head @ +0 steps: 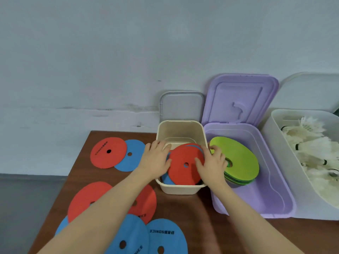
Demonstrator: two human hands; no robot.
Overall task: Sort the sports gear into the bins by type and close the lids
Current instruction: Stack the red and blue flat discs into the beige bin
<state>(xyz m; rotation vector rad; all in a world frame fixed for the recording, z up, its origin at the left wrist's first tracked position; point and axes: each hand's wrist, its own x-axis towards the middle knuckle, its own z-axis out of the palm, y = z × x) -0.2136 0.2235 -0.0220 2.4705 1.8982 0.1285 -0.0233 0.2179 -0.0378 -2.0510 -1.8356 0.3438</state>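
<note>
Blue discs (146, 237) nearest; both hands (183, 160) flat on red disc (183, 167) in beige bin (180, 189), green discs (238, 158) in purple bin (275, 198).

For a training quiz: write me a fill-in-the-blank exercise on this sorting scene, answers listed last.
1. Both hands, left hand and right hand, rest on a ____ disc over the beige bin.
2. The purple bin holds a stack of ____ discs.
3. The white bin on the right holds feathered ____.
4. The purple lid stands ____.

Answers: red; green; shuttlecocks; open
</note>
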